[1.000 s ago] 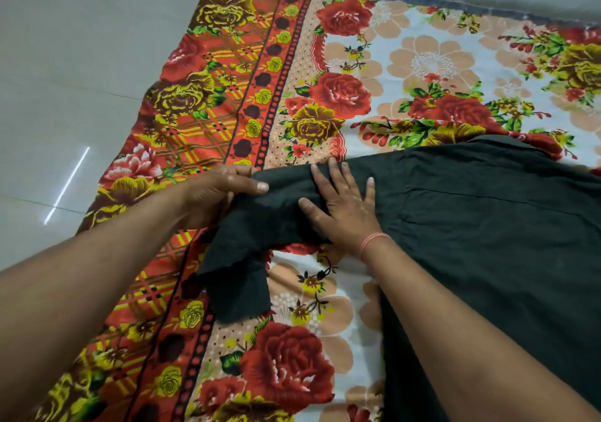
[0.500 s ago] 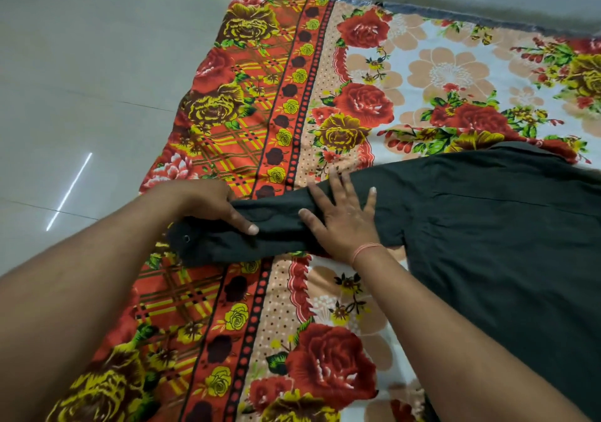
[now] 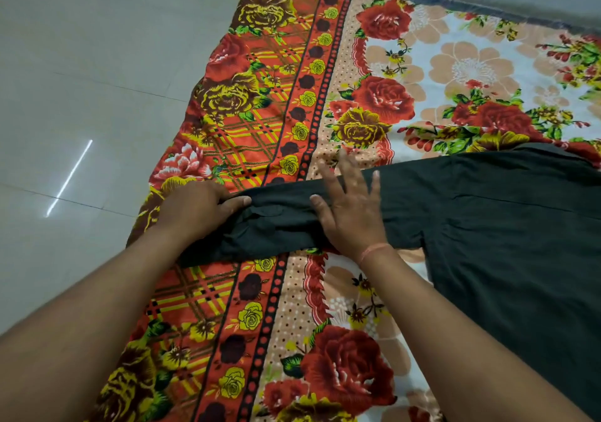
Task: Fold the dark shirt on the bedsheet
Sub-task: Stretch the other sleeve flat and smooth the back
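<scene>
Even light, floor (image 3: 70, 174) glare, perhaps blur.

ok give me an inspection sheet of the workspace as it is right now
surface: floral bedsheet spread flat on the floor, with a red and orange border along its left side.
job's things: dark shirt lying flat on the bedsheet, its sleeve stretched out leftward across the border.
clutter: nothing seen.
grips: left hand grips the sleeve's end, thumb on top; right hand lies flat with fingers spread, pressing the sleeve further along; a thin band sits on that wrist.
cables: nothing seen.
surroundings: pale glossy tiled floor left of the bedsheet.
</scene>
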